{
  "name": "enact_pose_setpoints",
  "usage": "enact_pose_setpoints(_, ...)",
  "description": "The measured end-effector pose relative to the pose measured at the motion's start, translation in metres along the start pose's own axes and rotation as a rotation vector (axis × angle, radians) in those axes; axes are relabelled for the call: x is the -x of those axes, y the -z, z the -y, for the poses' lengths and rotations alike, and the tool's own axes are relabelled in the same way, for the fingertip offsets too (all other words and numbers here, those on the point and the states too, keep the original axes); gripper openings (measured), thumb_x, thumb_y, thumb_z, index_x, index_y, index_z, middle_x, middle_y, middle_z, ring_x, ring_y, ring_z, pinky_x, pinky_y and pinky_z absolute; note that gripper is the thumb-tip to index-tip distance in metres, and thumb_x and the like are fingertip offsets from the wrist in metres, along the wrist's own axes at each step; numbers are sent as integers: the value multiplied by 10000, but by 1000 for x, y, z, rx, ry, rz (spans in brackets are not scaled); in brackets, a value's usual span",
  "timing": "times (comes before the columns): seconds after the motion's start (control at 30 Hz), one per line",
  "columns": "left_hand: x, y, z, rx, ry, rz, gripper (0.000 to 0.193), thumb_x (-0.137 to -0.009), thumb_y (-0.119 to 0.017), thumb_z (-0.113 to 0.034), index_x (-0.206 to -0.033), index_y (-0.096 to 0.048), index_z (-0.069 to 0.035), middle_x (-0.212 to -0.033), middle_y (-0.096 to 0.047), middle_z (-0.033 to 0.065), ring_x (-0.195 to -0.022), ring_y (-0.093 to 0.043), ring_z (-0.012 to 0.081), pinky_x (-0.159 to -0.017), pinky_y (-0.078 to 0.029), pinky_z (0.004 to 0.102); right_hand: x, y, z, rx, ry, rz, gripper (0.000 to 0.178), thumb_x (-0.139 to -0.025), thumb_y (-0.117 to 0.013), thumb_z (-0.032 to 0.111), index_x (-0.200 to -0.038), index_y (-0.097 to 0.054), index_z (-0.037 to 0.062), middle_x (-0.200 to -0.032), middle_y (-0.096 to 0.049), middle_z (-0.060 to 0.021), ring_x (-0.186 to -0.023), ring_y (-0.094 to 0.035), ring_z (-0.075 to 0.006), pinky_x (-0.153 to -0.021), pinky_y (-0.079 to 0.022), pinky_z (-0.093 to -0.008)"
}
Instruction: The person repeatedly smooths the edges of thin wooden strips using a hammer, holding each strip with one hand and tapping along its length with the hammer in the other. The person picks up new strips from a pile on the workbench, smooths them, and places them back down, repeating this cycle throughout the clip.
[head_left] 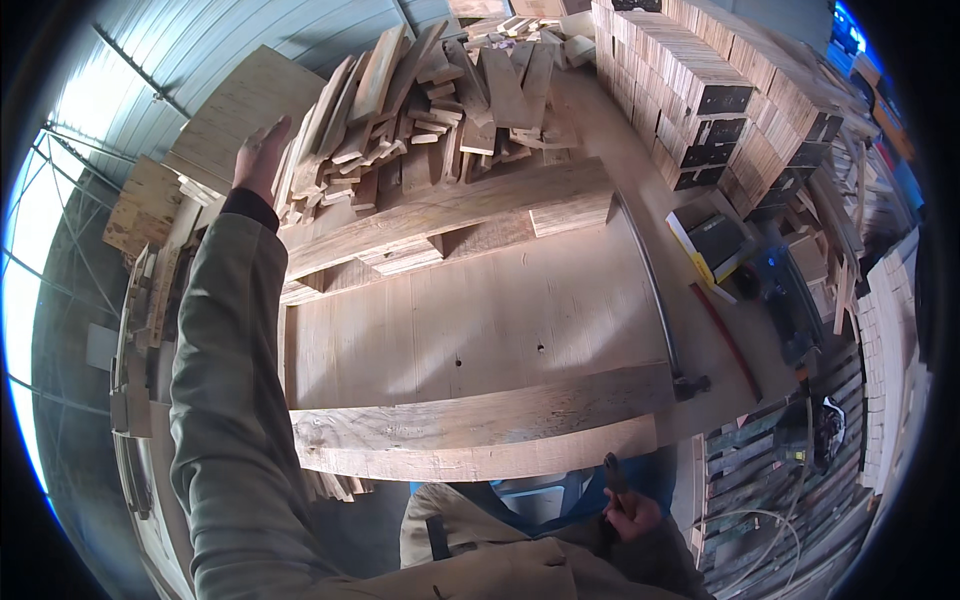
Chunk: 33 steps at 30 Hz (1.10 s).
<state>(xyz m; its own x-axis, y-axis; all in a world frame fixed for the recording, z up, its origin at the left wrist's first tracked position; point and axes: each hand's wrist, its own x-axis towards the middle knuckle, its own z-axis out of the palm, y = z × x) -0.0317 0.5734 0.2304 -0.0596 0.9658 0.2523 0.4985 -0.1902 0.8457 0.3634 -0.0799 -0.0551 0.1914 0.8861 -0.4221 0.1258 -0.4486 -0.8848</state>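
Note:
My left hand (262, 157) reaches out to the far left with its fingers stretched, beside a heap of loose wooden boards (375, 120). Whether it touches a board is unclear. Low in front of my body, my right hand (635, 516) is closed around a dark hand tool (614, 474) with a narrow head, perhaps pliers; its exact kind does not show. Between my arms lies a wooden pallet frame (480, 415), with one plank along the near side, another along the far side, and wood blocks under the far one. Two dark holes mark the light panel (400, 345) between them.
A long metal bar (645, 285) with a dark end lies along the frame's right side, near a red strip (727, 342). Beyond are an open box (715, 240), a dark power tool (790, 300) and tall stacks of wood blocks (690, 90). A hose (795, 520) crosses slats at lower right.

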Motion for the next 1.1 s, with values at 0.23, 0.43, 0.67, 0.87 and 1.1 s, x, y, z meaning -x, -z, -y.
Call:
enact_pose_setpoints(0.23,37,26,56,-160,53,36,517,-903,-752,-426,-1189,-717,4,-1049,-669,54,-985,-580,178,-900,-441,323,2,-2,3,-61,2,2,329,-857,-681,99,-1178,-725,46,-837,-724,-90,-760,-706,-192,-759,-555,-326)
enact_pose_setpoints(0.43,91,113,46,-187,49,-68,426,-929,-732,-320,-1147,-737,46,-1083,-746,88,-1007,-646,162,-931,-468,319,2,-5,10,-133,43,22,366,-880,-646,70,-1233,-676,-20,-842,-702,-79,-756,-681,-157,-753,-547,-314)
enact_pose_setpoints(0.67,177,228,77,-264,3,-201,425,-900,-771,-333,-1118,-753,31,-1041,-757,87,-983,-665,154,-904,-489,309,5,-10,1,-189,29,13,395,-879,-608,40,-1265,-650,-31,-851,-689,-70,-760,-660,-149,-769,-530,-301)
enact_pose_setpoints(0.87,275,308,166,-233,216,-283,452,-861,-799,-327,-1133,-745,30,-927,-719,36,-861,-630,134,-796,-492,294,7,-12,-15,-132,-41,-13,392,-932,-611,70,-1321,-624,21,-863,-695,-49,-702,-639,-110,-598,-474,-253)
enact_pose_setpoints(1.1,373,327,249,-241,601,-208,612,-838,-829,-322,-1321,-651,10,-1050,-656,67,-728,-541,97,-575,-418,270,9,-16,-13,-84,-47,-62,398,-931,-609,53,-1329,-618,35,-855,-699,-39,-661,-639,-107,-541,-460,-252)
